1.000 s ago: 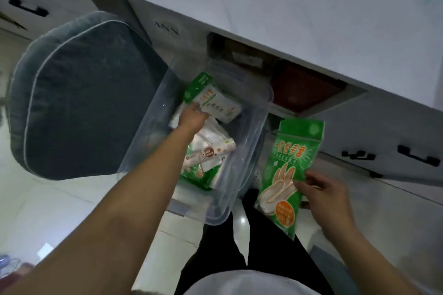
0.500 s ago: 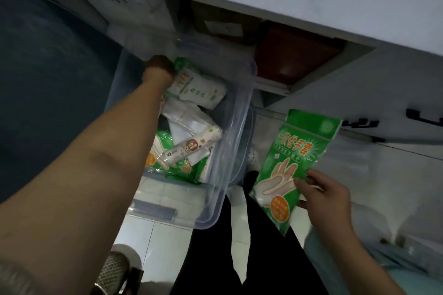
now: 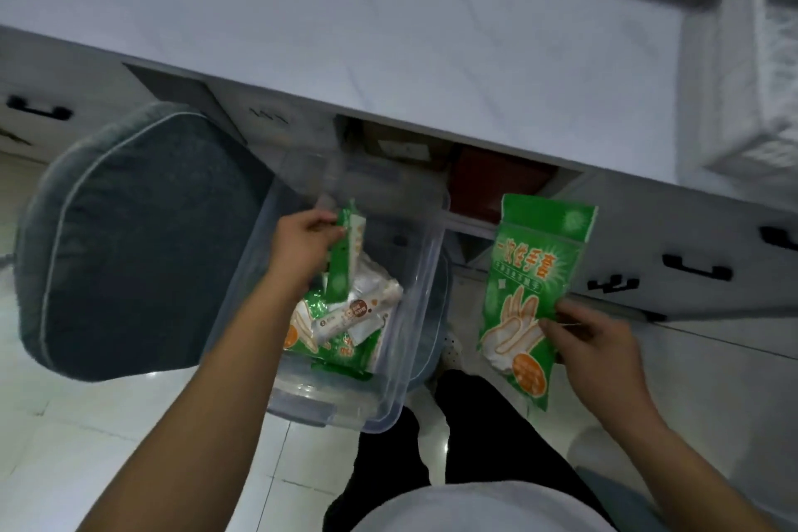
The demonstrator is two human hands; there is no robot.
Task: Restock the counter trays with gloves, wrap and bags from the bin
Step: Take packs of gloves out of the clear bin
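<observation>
The left hand [image 3: 308,238] is pinching a green pack [image 3: 345,255] upright, clearing the bin [image 3: 425,272]; the right hand [image 3: 591,341] is pinching the glove packet [image 3: 535,272] aside, each grip carrying desk [image 3: 388,35] stock.

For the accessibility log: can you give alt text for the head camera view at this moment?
Seen from above, the left hand lifts a green-and-white packet from a clear plastic bin on the floor, while the right hand holds a green glove pack. More packets lie in the bin, below a white counter.

Both hands forward, left [image 3: 304,242] and right [image 3: 591,341], fingers curled in pinching grips.
</observation>
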